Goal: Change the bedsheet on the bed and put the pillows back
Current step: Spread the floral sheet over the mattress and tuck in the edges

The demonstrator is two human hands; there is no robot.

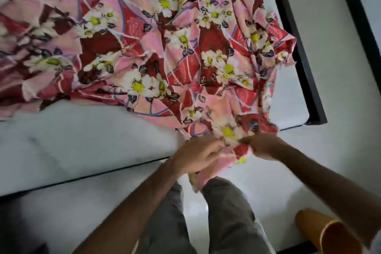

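Gripping one bunched edge of the floral bedsheet (160, 51) at the lower centre of the frame, the left hand (195, 155) and right hand (262, 145) are seen with fingers curled into the cloth. The sheet is spread, rumpled, across the white mattress (78, 140) from the upper left to the upper right, where the black bed frame (305, 64) is seen.

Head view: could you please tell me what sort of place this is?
Most likely a bedroom. A bare white mattress lies in a black bed frame, and both hands grip a floral bedsheet spread over it.
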